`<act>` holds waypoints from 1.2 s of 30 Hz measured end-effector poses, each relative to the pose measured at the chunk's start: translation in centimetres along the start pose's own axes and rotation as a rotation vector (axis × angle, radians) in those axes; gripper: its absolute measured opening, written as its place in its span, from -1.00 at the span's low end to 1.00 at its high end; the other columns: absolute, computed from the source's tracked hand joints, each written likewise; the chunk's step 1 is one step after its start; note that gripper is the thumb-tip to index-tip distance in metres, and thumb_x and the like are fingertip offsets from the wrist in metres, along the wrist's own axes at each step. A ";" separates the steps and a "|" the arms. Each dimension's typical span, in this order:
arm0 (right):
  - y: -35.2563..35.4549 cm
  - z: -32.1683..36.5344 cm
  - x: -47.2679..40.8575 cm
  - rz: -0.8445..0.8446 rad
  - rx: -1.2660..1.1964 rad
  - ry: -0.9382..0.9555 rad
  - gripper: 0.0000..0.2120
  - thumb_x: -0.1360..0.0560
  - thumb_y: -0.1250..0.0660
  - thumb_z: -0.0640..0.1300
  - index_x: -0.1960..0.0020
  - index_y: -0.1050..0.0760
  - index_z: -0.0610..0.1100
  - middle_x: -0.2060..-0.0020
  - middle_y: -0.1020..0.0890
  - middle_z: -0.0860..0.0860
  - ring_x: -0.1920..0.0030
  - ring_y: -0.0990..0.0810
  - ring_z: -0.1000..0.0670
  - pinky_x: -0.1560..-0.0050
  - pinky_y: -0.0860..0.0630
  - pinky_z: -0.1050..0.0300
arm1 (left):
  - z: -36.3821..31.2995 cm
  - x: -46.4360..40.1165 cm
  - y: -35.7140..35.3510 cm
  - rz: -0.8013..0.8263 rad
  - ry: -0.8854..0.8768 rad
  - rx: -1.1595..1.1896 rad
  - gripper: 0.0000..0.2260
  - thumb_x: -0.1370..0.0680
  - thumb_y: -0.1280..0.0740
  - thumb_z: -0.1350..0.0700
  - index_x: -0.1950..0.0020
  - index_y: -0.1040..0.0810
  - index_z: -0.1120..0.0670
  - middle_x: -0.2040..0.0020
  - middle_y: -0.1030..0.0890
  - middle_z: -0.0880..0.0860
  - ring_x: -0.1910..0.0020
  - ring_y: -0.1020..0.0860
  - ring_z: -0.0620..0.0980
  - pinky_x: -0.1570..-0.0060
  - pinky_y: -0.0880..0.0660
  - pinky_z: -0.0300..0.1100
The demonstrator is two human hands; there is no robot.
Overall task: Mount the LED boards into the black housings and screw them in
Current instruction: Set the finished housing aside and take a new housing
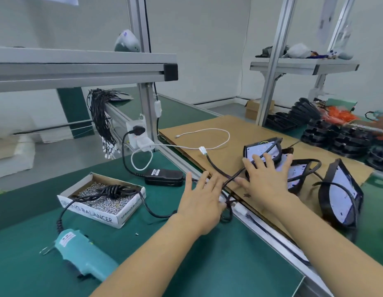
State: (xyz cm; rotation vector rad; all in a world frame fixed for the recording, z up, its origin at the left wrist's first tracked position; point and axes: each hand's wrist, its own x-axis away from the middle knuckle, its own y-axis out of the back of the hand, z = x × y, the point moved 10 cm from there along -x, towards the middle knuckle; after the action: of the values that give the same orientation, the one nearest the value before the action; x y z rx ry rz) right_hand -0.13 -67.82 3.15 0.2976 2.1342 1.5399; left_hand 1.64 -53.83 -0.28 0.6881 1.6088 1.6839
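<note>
Three black housings with white LED boards lie on brown cardboard (239, 127) at the right: one at the back (263, 147), one in the middle (297, 174), one nearest me standing tilted (342, 196). My right hand (267, 179) reaches out with straight, spread fingers, its fingertips over the back housing. Beside it, my left hand (202, 200) is flat with straight fingers over a black braided cable (231, 181) and a white connector at the bench rail. A teal electric screwdriver (83, 254) lies on the green mat at lower left.
A cardboard box of screws (102, 200) holds a coiled black cord. A black power adapter (163, 176) and a white cable (207, 133) run to a wall socket. Stacked black housings (336, 136) sit far right. An aluminium frame shelf (79, 65) overhangs the left.
</note>
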 end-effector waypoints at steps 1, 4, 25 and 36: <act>0.5 1.3 0.2 -0.003 -0.031 0.028 -0.39 -0.56 0.10 0.33 -0.53 -0.02 0.10 -0.53 -0.10 0.03 -0.54 0.05 -0.10 -0.33 0.28 -0.48 | 0.9 0.7 0.1 0.011 0.027 -0.004 -0.46 -0.66 0.08 -0.11 -0.57 0.14 0.06 -0.58 0.15 -0.01 -0.54 0.22 0.04 -0.39 0.36 0.22; 1.8 6.5 1.3 0.004 -0.182 0.140 -0.39 -0.56 0.10 0.33 -0.54 0.04 0.12 -0.54 -0.07 0.05 -0.54 0.06 -0.07 -0.33 0.28 -0.48 | 3.7 3.2 0.4 0.011 0.115 -0.002 -0.44 -0.65 0.06 -0.14 -0.57 0.14 0.04 -0.58 0.15 -0.01 -0.54 0.22 0.04 -0.38 0.38 0.22; 9.4 39.8 16.9 0.056 -0.388 0.851 -0.34 -0.55 0.13 0.36 -0.55 0.08 0.09 -0.56 0.03 0.00 -0.55 0.15 -0.07 -0.23 0.52 -0.42 | 27.8 31.9 -1.7 0.073 0.889 -0.007 -0.48 -0.65 0.04 -0.13 -0.57 0.07 -0.02 -0.58 0.09 -0.10 -0.55 0.15 -0.04 -0.43 0.22 0.20; 8.5 44.1 22.5 0.094 -0.276 0.993 -0.37 -0.56 0.16 0.33 -0.55 0.08 0.10 -0.57 0.03 0.00 -0.55 0.17 -0.09 -0.21 0.55 -0.41 | 45.3 43.8 -0.7 0.225 1.147 -0.441 -0.59 -0.59 -0.10 0.18 -0.46 -0.26 0.07 -0.44 -0.34 0.03 -0.49 -0.14 0.11 -0.44 0.09 0.24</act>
State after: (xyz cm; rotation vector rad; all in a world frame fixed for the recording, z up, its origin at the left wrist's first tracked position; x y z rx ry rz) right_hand 1.93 -18.43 -5.48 -0.6003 2.5291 2.3177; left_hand 10.01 8.62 -0.85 -0.4594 1.7327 2.7340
